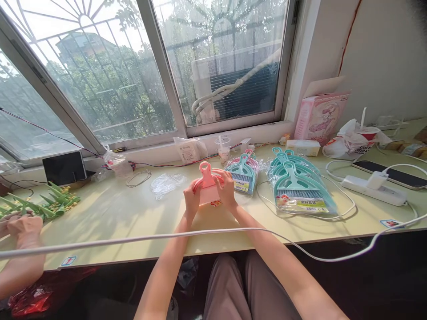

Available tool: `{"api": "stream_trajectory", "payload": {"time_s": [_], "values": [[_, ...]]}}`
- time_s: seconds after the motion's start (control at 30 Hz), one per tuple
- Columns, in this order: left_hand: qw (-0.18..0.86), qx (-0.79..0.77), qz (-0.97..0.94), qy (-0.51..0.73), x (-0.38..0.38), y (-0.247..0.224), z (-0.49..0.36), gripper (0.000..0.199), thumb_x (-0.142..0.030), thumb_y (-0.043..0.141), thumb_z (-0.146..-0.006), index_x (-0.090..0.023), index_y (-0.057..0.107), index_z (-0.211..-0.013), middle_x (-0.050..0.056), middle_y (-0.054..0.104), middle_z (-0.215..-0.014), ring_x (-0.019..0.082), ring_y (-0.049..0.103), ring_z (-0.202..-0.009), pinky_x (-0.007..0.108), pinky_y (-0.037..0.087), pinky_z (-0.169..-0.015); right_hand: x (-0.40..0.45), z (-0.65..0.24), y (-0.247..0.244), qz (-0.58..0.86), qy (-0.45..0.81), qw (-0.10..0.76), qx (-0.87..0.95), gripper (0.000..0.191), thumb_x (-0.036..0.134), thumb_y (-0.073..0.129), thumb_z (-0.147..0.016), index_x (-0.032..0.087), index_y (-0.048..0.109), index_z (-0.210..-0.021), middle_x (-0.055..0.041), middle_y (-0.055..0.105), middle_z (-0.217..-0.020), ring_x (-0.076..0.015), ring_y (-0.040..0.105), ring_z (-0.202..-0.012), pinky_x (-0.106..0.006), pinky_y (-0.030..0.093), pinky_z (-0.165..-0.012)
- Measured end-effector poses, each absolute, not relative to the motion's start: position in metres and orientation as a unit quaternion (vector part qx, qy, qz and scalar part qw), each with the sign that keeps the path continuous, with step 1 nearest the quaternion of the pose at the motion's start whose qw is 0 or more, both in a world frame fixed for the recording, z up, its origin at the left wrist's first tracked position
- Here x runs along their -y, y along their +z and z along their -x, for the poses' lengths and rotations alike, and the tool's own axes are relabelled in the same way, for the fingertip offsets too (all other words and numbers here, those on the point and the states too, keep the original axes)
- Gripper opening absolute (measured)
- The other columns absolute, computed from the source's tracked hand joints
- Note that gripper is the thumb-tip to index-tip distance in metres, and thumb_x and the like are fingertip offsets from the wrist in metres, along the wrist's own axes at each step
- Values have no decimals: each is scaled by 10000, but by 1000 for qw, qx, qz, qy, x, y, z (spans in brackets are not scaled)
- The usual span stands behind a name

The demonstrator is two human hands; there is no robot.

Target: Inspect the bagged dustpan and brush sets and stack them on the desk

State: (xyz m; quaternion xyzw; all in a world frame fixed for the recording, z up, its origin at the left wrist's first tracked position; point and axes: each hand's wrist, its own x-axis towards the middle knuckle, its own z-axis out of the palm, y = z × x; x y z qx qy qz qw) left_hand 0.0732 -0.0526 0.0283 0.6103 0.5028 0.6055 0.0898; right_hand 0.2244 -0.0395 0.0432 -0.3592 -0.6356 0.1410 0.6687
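A pink dustpan [207, 180] with a ring at the top of its handle stands upright between my hands above the table. My left hand [192, 198] grips its left edge, and my right hand [227, 189] holds the right edge. Near its lower edge is a small colourful sticker [215, 203]. Just right of my right hand lie packaged brush-and-dustpan sets [243, 175], teal in front and pink behind. Farther right is a pile of teal packaged sets [296, 189] with labels. A clear plastic wrapper [167, 184] lies to the left.
A white cable [143, 239] crosses in front of my forearms. At the far left another person's hands [25, 226] touch green plants [53, 202]. A tablet [65, 171], cup [222, 149], pink box [322, 116], power strip [373, 190] and phone [390, 174] are on the table.
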Motion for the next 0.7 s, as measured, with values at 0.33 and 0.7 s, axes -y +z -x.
{"api": "stream_trajectory", "payload": {"time_s": [0.33,0.7], "values": [[96,-683,-239,684,12,7,-10,295,-442,362,-964,-202,517,-892,82,624,-808,240,647,-757,398,517,-681,28,-207,-1,429,102,281,852,389,243,547,-921,165,616,-1296,-170,448,-1505,-327,336,-1439,-572,242,-1175],[102,-721,-175,662,12,-3,-3,273,-512,450,-908,-246,390,-925,145,629,-1023,304,664,-1027,428,518,-828,30,-205,-3,303,217,312,874,272,93,630,-809,249,771,-981,-70,732,-1109,-254,665,-1080,-475,444,-1051]]}}
